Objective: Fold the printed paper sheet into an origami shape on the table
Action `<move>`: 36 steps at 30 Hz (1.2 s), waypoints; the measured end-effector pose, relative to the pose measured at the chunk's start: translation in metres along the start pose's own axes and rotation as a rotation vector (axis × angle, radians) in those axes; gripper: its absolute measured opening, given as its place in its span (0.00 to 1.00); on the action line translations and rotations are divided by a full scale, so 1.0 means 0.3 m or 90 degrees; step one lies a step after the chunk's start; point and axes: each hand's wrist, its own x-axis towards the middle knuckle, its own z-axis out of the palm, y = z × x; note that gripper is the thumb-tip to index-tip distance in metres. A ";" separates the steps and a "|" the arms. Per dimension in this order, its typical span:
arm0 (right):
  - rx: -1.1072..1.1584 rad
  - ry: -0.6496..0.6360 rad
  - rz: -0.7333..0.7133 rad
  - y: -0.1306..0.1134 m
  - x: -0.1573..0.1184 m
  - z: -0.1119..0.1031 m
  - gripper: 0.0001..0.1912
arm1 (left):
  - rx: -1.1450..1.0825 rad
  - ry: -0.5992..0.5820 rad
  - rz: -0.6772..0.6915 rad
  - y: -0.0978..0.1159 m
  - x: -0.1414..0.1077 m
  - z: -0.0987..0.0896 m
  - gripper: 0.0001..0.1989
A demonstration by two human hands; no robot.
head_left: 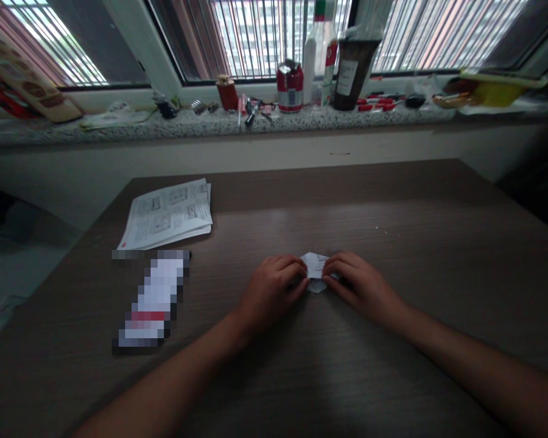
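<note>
A small piece of folded white paper [315, 266] with faint print lies at the middle of the brown table [393, 377]. Its left side is pinched between the thumb and fingers of my left hand [274, 286]. My right hand [358, 280] grips the opposite side in the same way. The fingers cover both side edges of the paper, and a pointed lower flap shows between the two thumbs.
To the left lies a phone [153, 298], blurred out by pixelation. Behind it rests a stack of printed sheets [168, 213]. Along the granite windowsill [201, 125] stand a red can [290, 87], a dark cup [352, 73], a clear bottle [315, 58] and several small items.
</note>
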 end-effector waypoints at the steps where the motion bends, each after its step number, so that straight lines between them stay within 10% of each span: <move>1: 0.000 0.002 0.005 0.001 0.001 0.001 0.03 | -0.002 -0.001 -0.008 0.002 0.001 -0.001 0.02; 36: 0.059 -0.025 0.014 0.051 0.025 -0.007 0.05 | -0.040 0.003 -0.055 0.014 0.004 0.011 0.02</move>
